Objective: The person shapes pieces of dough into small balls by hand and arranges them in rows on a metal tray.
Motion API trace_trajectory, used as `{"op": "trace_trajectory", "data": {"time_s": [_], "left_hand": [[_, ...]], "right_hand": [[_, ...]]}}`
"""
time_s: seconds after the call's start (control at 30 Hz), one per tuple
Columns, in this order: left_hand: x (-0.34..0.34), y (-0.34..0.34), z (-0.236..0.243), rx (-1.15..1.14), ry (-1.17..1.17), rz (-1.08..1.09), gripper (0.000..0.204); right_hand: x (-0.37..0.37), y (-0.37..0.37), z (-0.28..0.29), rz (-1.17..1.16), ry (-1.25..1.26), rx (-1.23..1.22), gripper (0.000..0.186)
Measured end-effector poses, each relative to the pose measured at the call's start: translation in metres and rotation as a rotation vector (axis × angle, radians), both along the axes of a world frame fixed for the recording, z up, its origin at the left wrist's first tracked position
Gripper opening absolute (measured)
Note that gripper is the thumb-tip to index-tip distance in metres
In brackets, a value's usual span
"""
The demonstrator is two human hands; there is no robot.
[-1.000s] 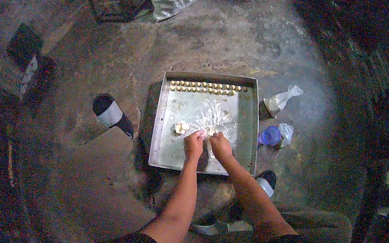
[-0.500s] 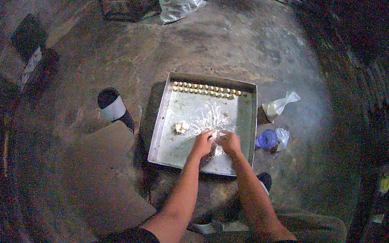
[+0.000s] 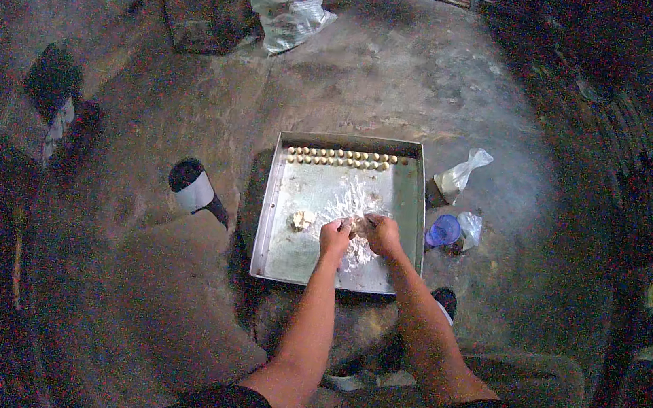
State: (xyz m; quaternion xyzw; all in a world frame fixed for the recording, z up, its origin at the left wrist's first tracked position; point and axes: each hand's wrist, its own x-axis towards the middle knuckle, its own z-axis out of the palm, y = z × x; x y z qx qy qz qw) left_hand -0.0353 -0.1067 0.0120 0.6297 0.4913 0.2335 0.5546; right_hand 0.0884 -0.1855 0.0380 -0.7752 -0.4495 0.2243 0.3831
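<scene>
Close together over a square metal tray (image 3: 260, 237), both my hands work with bent, closed fingers. My left hand (image 3: 334, 237) pinches a small pale piece that looks like dough (image 3: 351, 224). Just to its right, my right hand (image 3: 382, 236) has its fingers curled in; whatever they hold is hidden. White flour-like powder (image 3: 353, 199) is smeared on the tray beneath and beyond the hands. To the left of my left hand lies a pale, uneven lump of dough (image 3: 302, 220). Two rows of small round balls (image 3: 340, 158) line the far side of the tray.
Right of the tray, a clear plastic bag with pale contents (image 3: 453, 180) stands near a blue cup (image 3: 444, 231) and a smaller clear bag (image 3: 469, 230). My slippered feet (image 3: 194, 188) flank the tray. A white plastic sack (image 3: 290, 18) rests on the floor farther off.
My hands have drawn slightly apart, and the right one is more curled in. More of the powder between them shows. The whole view has shifted a little.
</scene>
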Motion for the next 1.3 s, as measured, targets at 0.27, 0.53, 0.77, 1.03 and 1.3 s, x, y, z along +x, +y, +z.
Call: {"op": "trace_trajectory", "data": {"time_s": [0.27, 0.53, 0.77, 1.03, 1.3], "left_hand": [[-0.013, 0.015, 0.014, -0.526, -0.543, -0.142, 0.031], [-0.012, 0.01, -0.007, -0.314, -0.21, 0.067, 0.032], [-0.008, 0.002, 0.018, 0.154, 0.008, -0.225, 0.03], [-0.004, 0.0, 0.013, -0.02, 0.054, 0.017, 0.033], [0.003, -0.007, -0.011, -0.368, -0.097, -0.031, 0.045]], "right_hand": [[0.003, 0.001, -0.008, 0.07, 0.482, 0.222, 0.028], [-0.005, -0.014, 0.009, -0.141, 0.51, 0.257, 0.045], [-0.001, -0.02, 0.012, -0.159, 0.127, 0.122, 0.033], [0.002, -0.015, -0.007, -0.09, 0.617, 0.13, 0.03], [0.002, -0.007, -0.015, 0.1, 0.022, -0.053, 0.032]]}}
